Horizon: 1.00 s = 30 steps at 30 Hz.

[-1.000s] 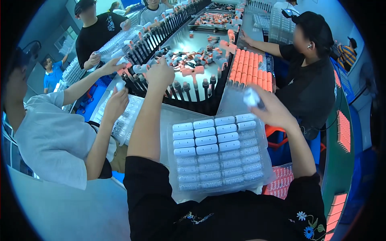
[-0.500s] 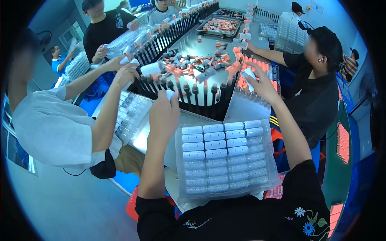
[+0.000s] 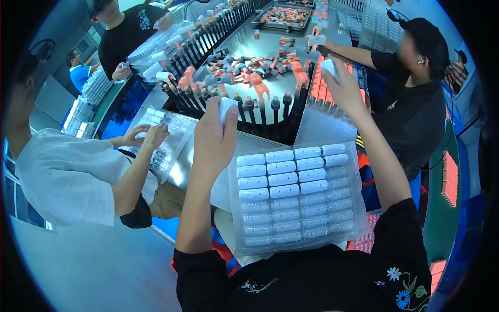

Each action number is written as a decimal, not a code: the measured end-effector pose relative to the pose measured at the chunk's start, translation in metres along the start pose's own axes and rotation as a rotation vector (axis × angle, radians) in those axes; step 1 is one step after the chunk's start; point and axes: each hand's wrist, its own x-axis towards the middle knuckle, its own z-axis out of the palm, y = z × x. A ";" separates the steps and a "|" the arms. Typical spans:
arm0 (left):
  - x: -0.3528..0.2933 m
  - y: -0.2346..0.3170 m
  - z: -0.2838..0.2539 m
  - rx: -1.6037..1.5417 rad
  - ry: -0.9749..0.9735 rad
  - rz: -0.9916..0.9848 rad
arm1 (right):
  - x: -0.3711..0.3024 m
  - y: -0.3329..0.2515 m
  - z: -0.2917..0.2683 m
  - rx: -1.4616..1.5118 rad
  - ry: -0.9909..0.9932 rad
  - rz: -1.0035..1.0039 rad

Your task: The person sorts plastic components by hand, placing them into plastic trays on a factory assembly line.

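Note:
My left hand (image 3: 214, 136) is closed round a white plastic casing (image 3: 226, 110) with rounded ends, raised beside the near end of the black peg line. Another white casing (image 3: 329, 69) is in my right hand (image 3: 344, 89), gripped between thumb and fingers above the orange parts on the right. Across my lap lies a clear plastic blister tray (image 3: 314, 226). White casings (image 3: 282, 167) lie side by side in its far rows, while its near pockets show bare plastic. Neither hand touches the tray.
Black pegs (image 3: 249, 112) curve round a metal table heaped with orange and grey pieces (image 3: 249, 67). A metal tray (image 3: 283, 18) of similar pieces stands farther back. At my left a person in white handles casings over another clear tray (image 3: 169, 148); a black-clad person reaches in from the right.
Both hands have risen slightly, and the casing in my left hand shows more fully. The person at left has moved both hands from the pegs down to their tray.

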 end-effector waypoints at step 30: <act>0.105 -0.032 0.122 0.879 -0.178 -0.016 | -0.158 -0.063 -0.096 0.114 -0.665 -0.179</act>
